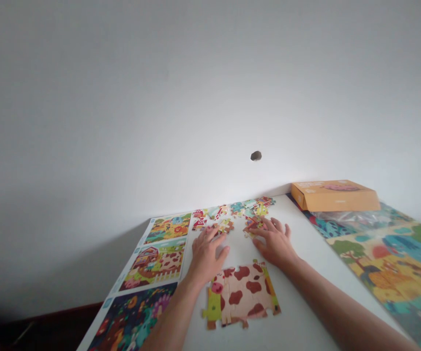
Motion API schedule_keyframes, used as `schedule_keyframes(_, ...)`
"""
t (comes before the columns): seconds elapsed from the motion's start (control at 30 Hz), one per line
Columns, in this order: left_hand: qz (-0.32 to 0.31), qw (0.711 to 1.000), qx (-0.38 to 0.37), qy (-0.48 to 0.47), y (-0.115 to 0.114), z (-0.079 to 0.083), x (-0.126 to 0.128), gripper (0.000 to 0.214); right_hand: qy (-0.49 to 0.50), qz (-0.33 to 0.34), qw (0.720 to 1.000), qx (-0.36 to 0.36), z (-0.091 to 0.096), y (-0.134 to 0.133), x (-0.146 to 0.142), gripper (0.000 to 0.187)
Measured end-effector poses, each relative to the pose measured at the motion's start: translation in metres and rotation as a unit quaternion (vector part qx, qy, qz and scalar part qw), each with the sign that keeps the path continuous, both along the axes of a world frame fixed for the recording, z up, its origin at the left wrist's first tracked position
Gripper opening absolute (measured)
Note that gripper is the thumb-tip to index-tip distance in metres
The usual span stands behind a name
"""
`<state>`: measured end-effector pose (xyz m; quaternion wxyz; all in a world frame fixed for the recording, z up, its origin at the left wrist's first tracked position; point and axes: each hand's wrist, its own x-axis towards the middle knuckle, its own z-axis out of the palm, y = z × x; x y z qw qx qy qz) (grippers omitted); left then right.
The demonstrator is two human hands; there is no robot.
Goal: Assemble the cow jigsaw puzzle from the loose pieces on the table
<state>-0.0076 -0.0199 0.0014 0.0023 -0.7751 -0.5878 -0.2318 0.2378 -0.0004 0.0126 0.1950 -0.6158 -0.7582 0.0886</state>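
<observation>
A partly joined jigsaw puzzle (243, 295) showing a brown-spotted cow lies on the white table nearest to me. Beyond it, my left hand (207, 251) rests with spread fingers, its fingertips on a cluster of loose puzzle pieces (227, 225). My right hand (274, 240) reaches over red and orange puzzle pieces (253, 223), fingers apart and touching them. More loose pieces (245, 208), in red, teal and yellow-green, spread along the table's far edge. Red barn pieces (199, 223) lie left of my left fingertips. Neither hand appears to grasp a piece.
On the left lies a printed sheet (155, 267) with three pictures, the middle one a farm with a cow. An orange box (336, 195) stands at the back right beside a clear plastic bag (352, 217). An animal puzzle (400, 258) covers the right side. Behind is a wall (195, 97).
</observation>
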Motion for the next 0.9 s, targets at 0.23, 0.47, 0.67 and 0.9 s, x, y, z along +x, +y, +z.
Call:
schedule_keyframes(0.23,-0.015,0.999,-0.052,0.005,-0.005,0.006,0.004,0.042,0.010,-0.050,0.999,-0.006,-0.002,0.001,-0.001,0.035)
schedule_keyframes(0.47,0.006,0.999,-0.032,-0.012,0.000,0.002,0.003,0.039,0.010,-0.049,0.999,0.003,-0.002,0.001,0.000,0.035)
schedule_keyframes(0.67,0.011,1.000,-0.005,-0.025,0.002,0.001,0.005,0.036,-0.014,0.040,0.998,0.048,0.004,0.004,-0.016,0.040)
schedule_keyframes(0.9,0.014,1.000,-0.020,-0.012,0.001,0.004,0.004,0.041,-0.024,0.165,0.986,-0.024,0.023,0.071,-0.056,0.063)
